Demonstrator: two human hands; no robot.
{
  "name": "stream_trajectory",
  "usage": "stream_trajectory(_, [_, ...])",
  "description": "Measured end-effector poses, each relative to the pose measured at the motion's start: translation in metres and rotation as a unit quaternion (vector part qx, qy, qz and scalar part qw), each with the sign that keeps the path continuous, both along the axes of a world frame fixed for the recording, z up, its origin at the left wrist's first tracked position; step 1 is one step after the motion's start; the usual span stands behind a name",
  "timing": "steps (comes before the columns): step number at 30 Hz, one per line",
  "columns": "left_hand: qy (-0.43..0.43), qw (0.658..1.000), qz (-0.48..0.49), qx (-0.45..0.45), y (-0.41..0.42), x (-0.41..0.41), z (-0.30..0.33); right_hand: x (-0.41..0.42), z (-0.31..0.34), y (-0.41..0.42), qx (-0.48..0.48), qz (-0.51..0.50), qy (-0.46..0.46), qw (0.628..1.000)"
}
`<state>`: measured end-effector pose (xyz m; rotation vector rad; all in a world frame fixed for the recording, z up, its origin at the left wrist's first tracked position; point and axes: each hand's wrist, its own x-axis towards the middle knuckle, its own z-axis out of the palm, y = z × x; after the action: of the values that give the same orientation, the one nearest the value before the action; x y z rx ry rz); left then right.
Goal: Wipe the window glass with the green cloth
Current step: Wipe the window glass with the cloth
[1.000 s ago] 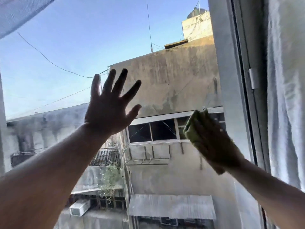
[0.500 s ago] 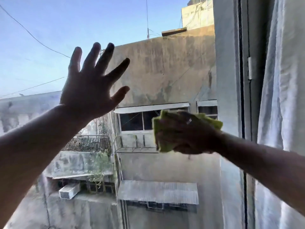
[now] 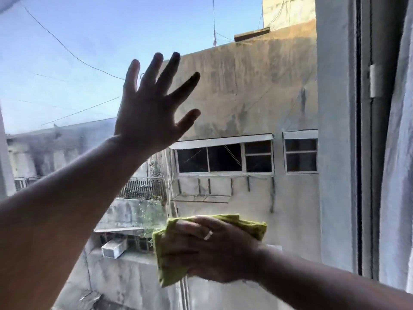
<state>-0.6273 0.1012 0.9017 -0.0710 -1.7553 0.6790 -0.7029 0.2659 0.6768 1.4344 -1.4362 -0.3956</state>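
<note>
Two hands: right hand fingers press green cloth beneath them; left hand fingers spread.

Left hand spread high on the window glass; right hand on the cloth lower, nearer the glass's right edge.

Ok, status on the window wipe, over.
Left hand open, fingers spread at the window glass. Right hand presses green cloth to lower pane. Nothing in the way.
</note>
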Motion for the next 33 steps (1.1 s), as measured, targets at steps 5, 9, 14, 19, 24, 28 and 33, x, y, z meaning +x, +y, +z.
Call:
stream_trajectory(5, [0.010,1.000,-0.012,-0.002,0.003,-0.002,0.000,-0.058,0.084,0.103,-0.344,-0.167,-0.117,0.917])
stream_trajectory(9, [0.022,1.000,-0.008,-0.005,-0.001,-0.005,-0.001,-0.040,0.110,0.071,-0.609,-0.130,-0.229,0.748])
stream_trajectory(14, [-0.002,1.000,-0.010,0.023,0.003,0.006,0.004,0.019,0.058,-0.035,-0.299,-0.004,-0.103,0.949])
stream_trajectory(19, [0.046,0.998,-0.026,0.025,-0.026,0.030,0.017,-0.033,0.084,0.050,-0.135,-0.034,0.001,0.990])
stream_trajectory(24, [0.086,0.995,0.030,0.042,-0.087,0.048,0.024,-0.070,0.125,0.138,-0.459,-0.149,-0.182,0.857])
stream_trajectory(28, [0.079,0.995,0.031,0.046,-0.089,0.041,0.022,-0.047,0.129,0.069,-0.635,-0.125,-0.227,0.728])
stream_trajectory(33, [0.075,0.996,0.011,0.055,-0.089,0.045,0.022,0.024,0.128,-0.065,-0.413,0.012,-0.131,0.901])
